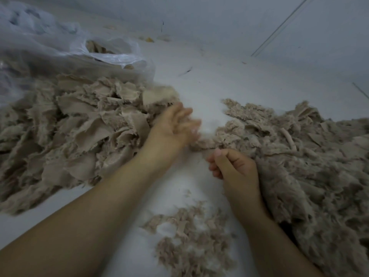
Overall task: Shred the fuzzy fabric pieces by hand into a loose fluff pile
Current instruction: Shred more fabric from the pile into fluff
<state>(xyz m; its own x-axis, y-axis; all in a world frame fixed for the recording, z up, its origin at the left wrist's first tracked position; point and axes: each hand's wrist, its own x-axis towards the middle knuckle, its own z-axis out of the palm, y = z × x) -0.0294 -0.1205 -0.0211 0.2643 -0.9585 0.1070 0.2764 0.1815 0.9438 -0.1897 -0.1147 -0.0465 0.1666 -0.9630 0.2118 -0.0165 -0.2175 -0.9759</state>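
Observation:
A heap of beige fuzzy fabric pieces [79, 124] lies on the left of the white surface. On the right spreads a big pile of shredded beige fluff [299, 156]. My left hand [175, 126] is blurred by motion between the two piles, its fingers spread and loose, with a tuft of fluff [201, 143] just below its fingertips; whether it touches the tuft is unclear. My right hand [233, 166] sits at the left edge of the fluff pile with its fingers curled in and thumb up; nothing shows in its grasp.
A clear plastic bag [60, 48] with more beige pieces stands at the back left. Thin scattered fluff [191, 242] lies on the white surface [209, 80] near the bottom middle. A grey wall rises behind, at the top right.

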